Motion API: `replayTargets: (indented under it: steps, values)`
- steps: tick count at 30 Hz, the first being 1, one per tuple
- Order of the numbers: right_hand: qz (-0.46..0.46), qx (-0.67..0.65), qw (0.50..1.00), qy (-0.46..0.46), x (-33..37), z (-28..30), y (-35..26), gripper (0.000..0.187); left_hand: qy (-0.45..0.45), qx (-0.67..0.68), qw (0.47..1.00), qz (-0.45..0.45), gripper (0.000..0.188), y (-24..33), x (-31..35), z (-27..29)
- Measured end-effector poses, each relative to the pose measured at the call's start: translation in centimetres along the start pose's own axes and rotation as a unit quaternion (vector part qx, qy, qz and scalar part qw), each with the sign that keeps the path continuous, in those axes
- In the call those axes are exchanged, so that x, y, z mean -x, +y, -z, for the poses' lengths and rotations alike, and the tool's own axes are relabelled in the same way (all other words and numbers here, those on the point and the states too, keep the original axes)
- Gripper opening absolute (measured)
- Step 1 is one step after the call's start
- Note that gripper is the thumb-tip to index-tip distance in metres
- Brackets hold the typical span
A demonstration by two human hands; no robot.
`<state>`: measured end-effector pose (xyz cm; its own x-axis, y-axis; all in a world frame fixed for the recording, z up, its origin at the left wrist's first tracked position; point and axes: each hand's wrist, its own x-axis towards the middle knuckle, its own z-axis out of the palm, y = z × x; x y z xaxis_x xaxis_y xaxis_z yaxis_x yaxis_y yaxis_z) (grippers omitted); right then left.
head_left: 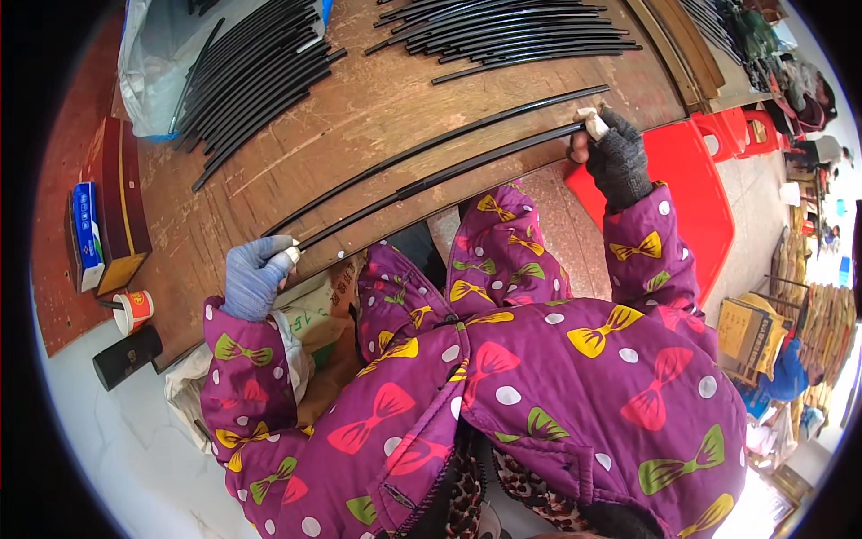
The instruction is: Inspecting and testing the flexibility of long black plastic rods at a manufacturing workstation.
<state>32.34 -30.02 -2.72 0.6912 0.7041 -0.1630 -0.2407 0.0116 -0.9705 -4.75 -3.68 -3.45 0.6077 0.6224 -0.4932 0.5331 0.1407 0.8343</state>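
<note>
A long, slim black rod (503, 154) with a thicker section partway along is held level over the table's near edge. My left hand (254, 278), in a grey-blue glove with white wrapping on the fingertips, closes on its left end. Its right end is pinched by my right hand (618, 157), in a dark grey fingerless glove with white wrapping on a finger. Just beyond it, a second long black rod (431, 142) lies on the brown wooden table (269, 180), roughly parallel and touched by neither hand.
Two piles of black rods, one at the left (260, 85) and another at the back (512, 31), lie across the table. Beside them are a clear plastic bag (148, 76), a dark red box (121, 202), a blue box (87, 225) and a paper cup (135, 310). A red stool (687, 198) stands right.
</note>
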Motion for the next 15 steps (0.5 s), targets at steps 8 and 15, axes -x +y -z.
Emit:
replayTargets:
  steps: [8,15]
  values:
    - [-0.053,0.011,0.999,0.003,-0.3,-0.2,0.1,0.02,-0.003,-0.006,1.0,0.012,0.018,-0.3,0.2,-0.1]
    - [0.02,0.076,0.997,-0.006,0.6,-4.0,-0.4,0.015,-0.004,-0.007,1.0,-0.018,0.015,1.2,0.0,-1.1]
